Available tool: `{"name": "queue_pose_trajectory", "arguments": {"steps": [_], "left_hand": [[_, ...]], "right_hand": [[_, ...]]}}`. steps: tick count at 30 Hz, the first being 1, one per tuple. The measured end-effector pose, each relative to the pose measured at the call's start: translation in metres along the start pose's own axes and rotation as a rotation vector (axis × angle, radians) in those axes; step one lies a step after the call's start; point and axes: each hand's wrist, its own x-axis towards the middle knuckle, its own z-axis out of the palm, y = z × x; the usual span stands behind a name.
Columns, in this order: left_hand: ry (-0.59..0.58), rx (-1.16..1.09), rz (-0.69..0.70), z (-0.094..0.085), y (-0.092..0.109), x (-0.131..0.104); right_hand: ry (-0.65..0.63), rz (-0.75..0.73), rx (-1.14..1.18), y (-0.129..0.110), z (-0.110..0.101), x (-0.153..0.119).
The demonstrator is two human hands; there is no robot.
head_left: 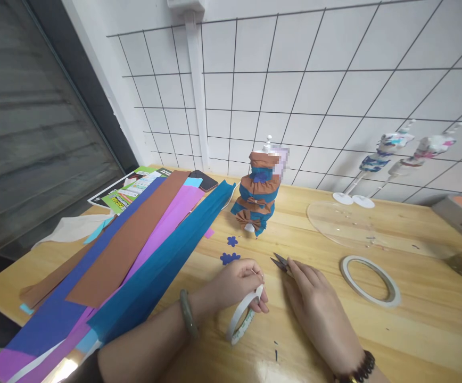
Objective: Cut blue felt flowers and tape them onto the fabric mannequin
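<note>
Pinching a tilted white tape roll [238, 315] in the left hand [247, 283], with scissors [280, 261] lying under the right hand's [316, 298] fingertips.
The roll is hung below the left hand, between it and the table [255, 367]. Blue paper flowers [230, 258] are spread just beyond, in front of a paper-dressed stand [260, 183]; a second tape ring [346, 272] is laid to the right. Coloured strips [123, 250] are partly covered by the left forearm [147, 343]. The hands are kept apart, the right palm turned down; whether the scissors are gripped cannot be told.
</note>
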Motion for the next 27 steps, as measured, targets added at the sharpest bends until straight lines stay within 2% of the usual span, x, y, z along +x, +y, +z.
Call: {"name": "queue_pose_trajectory", "arguments": {"steps": [5,8,10,12,14,17,23,27], "left_hand": [[-0.040,-0.070,0.024,-0.005,-0.003,0.003],[-0.065,-0.065,0.059,-0.008,-0.006,0.004],[-0.077,-0.061,0.077,-0.010,-0.008,0.004],[-0.080,-0.071,0.083,-0.011,-0.008,0.005],[-0.081,-0.086,0.077,-0.011,-0.008,0.005],[-0.067,-0.095,0.064,-0.011,-0.006,0.005],[-0.074,-0.081,0.074,-0.013,-0.009,0.006],[-0.088,-0.068,0.070,-0.014,-0.011,0.008]], "right_hand": [[-0.134,0.024,-0.097,0.008,-0.009,-0.002],[-0.146,0.115,-0.114,0.006,-0.013,-0.002],[-0.143,0.199,-0.032,0.005,-0.015,0.000],[-0.157,0.287,0.156,0.003,-0.017,0.004],[-0.214,0.357,0.394,0.000,-0.021,0.008],[-0.346,0.375,0.648,-0.008,-0.029,0.012],[-0.530,0.337,0.727,-0.017,-0.037,0.013],[-0.553,0.338,0.739,-0.016,-0.035,0.013]]}}
